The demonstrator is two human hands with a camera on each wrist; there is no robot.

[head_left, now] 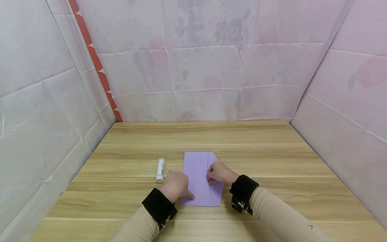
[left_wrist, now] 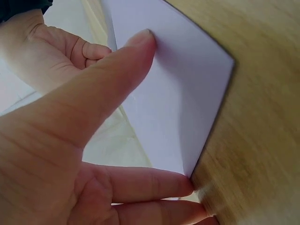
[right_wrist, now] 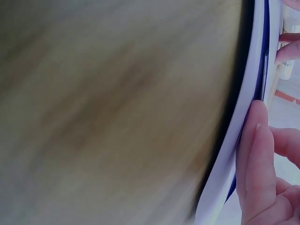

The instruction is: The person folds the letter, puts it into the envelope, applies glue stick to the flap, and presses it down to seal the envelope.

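Observation:
A purple paper [head_left: 198, 171], folded lengthwise with a flap on its right side, lies flat on the wooden table [head_left: 272, 158]. My left hand [head_left: 181, 190] rests at the paper's near left corner. Its straight thumb [left_wrist: 140, 42] presses down on the paper [left_wrist: 187, 93], and its fingers [left_wrist: 178, 185] lie by the corner. My right hand [head_left: 213, 175] sits on the flap's edge with curled fingers and pinches the fold. In the right wrist view its fingers [right_wrist: 255, 150] lie against the layered paper edge [right_wrist: 246, 117]; the rest of that view is blurred.
A white glue stick [head_left: 160, 169] lies on the table just left of the paper, close to my left hand. Pale cloth walls [head_left: 196, 74] enclose the table on the left, back and right. Bare wood surrounds the paper.

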